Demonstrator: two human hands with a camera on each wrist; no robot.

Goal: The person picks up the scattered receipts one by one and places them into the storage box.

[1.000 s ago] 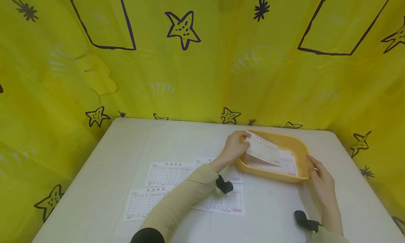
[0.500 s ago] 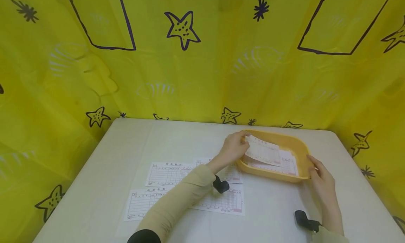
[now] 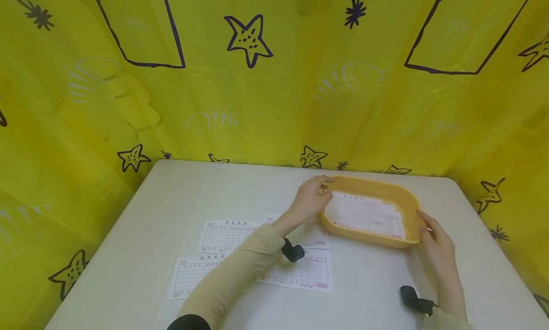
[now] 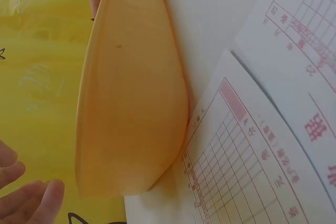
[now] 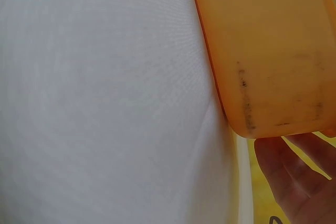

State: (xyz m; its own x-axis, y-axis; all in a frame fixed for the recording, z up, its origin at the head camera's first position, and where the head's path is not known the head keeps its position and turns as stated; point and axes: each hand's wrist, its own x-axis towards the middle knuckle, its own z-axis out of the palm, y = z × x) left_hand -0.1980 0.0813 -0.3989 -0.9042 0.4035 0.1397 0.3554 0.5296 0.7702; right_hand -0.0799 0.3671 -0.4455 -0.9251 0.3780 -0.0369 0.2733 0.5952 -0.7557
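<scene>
The yellow tray is sitting at two o'clock on the counter, printed slips lying inside. My right hand is pinching its rim at three o'clock. My left hand is hovering just beside its ten o'clock end — empty, fingers parted. Four printed forms are lying toward eight o'clock, my left sleeve crossing over them.

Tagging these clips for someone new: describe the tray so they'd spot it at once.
Find the white table before the yellow curtain. Near its far edge, right of centre, lies the tray, between the left hand and the right hand. Unlike the flat printed sheets nearby, it is orange-yellow, with raised walls and paper inside.
</scene>
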